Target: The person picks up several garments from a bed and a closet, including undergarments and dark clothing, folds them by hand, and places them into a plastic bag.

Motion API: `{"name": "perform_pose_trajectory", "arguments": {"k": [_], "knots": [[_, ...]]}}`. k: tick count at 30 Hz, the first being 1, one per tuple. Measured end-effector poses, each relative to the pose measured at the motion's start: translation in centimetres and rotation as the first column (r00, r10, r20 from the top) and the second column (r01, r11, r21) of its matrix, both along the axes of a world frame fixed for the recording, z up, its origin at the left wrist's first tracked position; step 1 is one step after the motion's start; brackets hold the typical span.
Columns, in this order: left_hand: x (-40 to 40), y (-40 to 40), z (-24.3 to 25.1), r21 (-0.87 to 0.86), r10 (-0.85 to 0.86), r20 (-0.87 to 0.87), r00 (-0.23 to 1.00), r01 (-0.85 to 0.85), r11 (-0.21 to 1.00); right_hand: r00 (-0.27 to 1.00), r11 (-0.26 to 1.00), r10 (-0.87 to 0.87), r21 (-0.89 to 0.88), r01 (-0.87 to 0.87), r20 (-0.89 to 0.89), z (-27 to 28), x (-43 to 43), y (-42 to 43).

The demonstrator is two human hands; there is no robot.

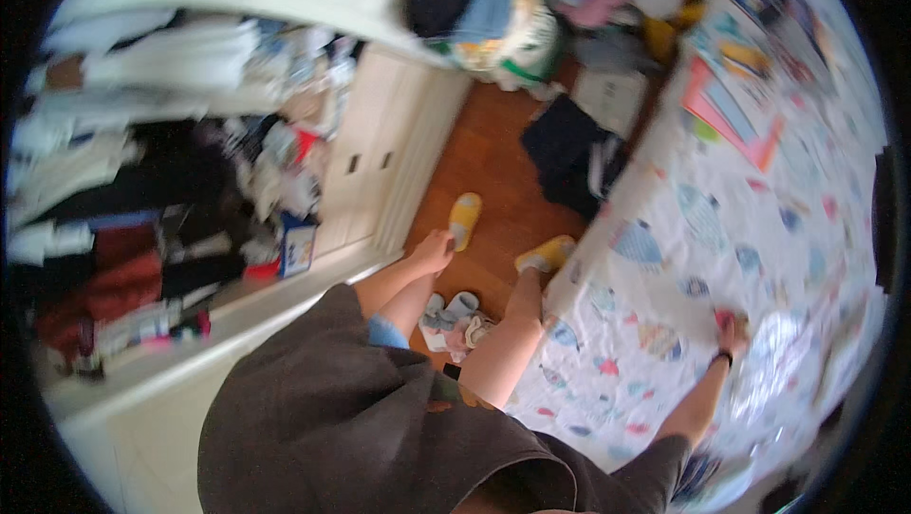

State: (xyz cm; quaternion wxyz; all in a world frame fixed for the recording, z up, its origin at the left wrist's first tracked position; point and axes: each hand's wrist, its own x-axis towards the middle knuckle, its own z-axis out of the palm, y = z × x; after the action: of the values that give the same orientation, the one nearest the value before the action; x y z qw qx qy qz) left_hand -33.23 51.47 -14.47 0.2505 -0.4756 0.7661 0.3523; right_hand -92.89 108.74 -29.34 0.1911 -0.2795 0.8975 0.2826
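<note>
My left hand (433,252) hangs beside my left shin, above the wooden floor (491,158). Its fingers are blurred, so whether they are curled or apart is unclear. My right hand (733,338), with a dark band at the wrist, reaches over the bed and appears closed around a small pink-and-tan item (726,319) that is too blurred to name. Beside that hand lies a shiny clear plastic bag (772,350). Under it spreads a white bedsheet (683,229) printed with coloured fish.
Left stands an open wardrobe (377,137) with heaped clothes (178,165). Dark clothing (569,151) and several socks (455,318) lie on the floor near yellow slippers (465,218). Books and papers (733,108) rest on the bed's far end. Bags and clothes (512,23) pile up beyond.
</note>
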Motion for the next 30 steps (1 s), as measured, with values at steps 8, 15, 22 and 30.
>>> {"name": "perform_pose_trajectory", "arguments": {"k": [8,15,22,30], "knots": [[7.7,-0.5,1.2,-0.065,0.208,0.08,0.975,-0.203,0.977,0.141,-0.29,-0.527,-0.333,0.897,0.838,2.4,3.7,-4.2],[19.2,-6.3,1.9,-0.317,0.387,0.028,0.922,-0.359,0.878,0.068,-0.049,-0.249,-0.083,0.995,0.966,13.0,18.4,-26.3],[34.6,-6.2,2.5,-0.309,0.604,0.136,0.785,-0.546,0.779,0.037,0.704,-0.093,0.04,0.709,0.995,14.7,38.5,-48.1],[49.0,-9.9,7.2,-0.667,0.571,-0.252,0.781,-0.568,0.483,-0.1,0.966,0.047,-0.019,0.257,0.994,16.1,61.0,-66.7]]}}
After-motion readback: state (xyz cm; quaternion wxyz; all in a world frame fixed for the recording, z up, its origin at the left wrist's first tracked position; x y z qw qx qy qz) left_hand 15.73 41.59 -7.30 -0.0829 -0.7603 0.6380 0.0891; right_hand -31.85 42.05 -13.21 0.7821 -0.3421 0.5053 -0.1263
